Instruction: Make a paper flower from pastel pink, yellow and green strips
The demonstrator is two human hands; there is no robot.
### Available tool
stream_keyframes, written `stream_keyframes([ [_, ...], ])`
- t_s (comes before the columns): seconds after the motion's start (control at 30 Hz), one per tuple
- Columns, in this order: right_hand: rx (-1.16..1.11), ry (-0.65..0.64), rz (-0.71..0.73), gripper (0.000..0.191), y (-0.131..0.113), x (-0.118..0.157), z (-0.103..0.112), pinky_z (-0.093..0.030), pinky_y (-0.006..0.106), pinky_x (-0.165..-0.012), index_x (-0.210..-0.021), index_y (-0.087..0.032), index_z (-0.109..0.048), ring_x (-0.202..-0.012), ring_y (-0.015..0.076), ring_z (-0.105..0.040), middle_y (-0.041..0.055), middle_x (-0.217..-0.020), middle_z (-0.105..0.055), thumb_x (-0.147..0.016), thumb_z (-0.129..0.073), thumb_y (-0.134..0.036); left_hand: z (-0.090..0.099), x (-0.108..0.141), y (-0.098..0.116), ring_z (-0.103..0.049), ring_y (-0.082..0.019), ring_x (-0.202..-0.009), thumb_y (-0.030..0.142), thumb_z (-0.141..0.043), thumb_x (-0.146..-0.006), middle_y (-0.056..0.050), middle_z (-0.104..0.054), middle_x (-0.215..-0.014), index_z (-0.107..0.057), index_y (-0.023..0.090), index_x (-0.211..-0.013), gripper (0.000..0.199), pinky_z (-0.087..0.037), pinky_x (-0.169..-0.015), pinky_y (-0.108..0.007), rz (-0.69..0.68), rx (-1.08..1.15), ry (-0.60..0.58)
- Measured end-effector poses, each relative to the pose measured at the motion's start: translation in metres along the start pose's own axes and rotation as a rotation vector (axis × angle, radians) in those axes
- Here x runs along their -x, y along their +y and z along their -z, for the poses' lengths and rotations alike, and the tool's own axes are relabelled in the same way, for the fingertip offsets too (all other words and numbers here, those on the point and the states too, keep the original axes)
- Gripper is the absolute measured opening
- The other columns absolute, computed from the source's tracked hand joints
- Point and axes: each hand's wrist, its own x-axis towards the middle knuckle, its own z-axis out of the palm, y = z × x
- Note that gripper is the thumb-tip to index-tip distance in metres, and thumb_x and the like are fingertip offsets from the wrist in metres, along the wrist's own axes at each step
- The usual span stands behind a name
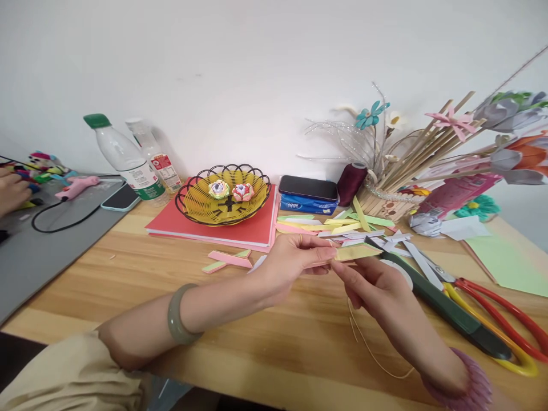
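Pale yellow paper, folded into a narrow strip (357, 252), is held just right of the frame's centre, above the wooden tabletop (274, 348). One end is pinched between the thumb and fingers of the left hand (295, 257). Its lower edge is met by a fingertip of the right hand (381, 285), which is partly curled; whether anything is gripped there cannot be told. Behind the hands, loose pastel paper strips (342, 226) are scattered. Folded pink and green paper pieces (229, 260) are seen left of centre, below a yellow woven basket with a black looped rim (199, 206), by which two small multicoloured paper flowers (231, 191) are held. At the lower right, red-handled metal scissors (507, 302) are laid beside a long dark-green tool (454, 311).
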Motion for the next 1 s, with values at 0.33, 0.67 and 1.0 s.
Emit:
stream_keyframes([
  [0.33, 0.491, 0.107, 0.609, 0.024, 0.023, 0.004, 0.014, -0.048, 0.034, -0.07, -0.105, -0.023, -0.058, -0.084, 0.02, -0.058, 0.0069, -0.096, -0.063, -0.086, -0.046, -0.031, 0.015, 0.0, -0.008, -0.063, -0.014, -0.079, 0.023, -0.065, -0.069, -0.003, -0.07, -0.08, -0.07, 0.018, -0.075, 0.01, -0.049, -0.075, -0.026, -0.334, -0.723, -0.047],
  [0.67, 0.534, -0.032, 0.505, 0.018, 0.037, 0.002, -0.021, -0.048, 0.033, -0.066, -0.089, -0.019, -0.062, -0.079, 0.0196, -0.06, 0.0056, -0.087, -0.066, -0.086, -0.045, -0.022, 0.045, 0.008, -0.033, -0.06, -0.017, -0.095, 0.024, -0.058, -0.078, 0.0, -0.07, -0.084, -0.066, 0.02, -0.078, 0.009, -0.045, -0.083, -0.029, -0.554, -1.264, -0.112],
  [1.0, 0.701, 0.036, 0.661, 0.024, 0.044, 0.001, -0.027, -0.047, 0.035, -0.067, -0.103, -0.016, -0.061, -0.081, 0.0212, -0.054, 0.0088, -0.088, -0.062, -0.086, -0.044, -0.014, 0.05, 0.01, -0.034, -0.05, -0.019, -0.106, 0.028, -0.054, -0.08, -0.005, -0.053, -0.12, -0.057, 0.023, -0.104, 0.024, -0.043, -0.085, -0.034, -0.506, -1.481, -0.104],
])
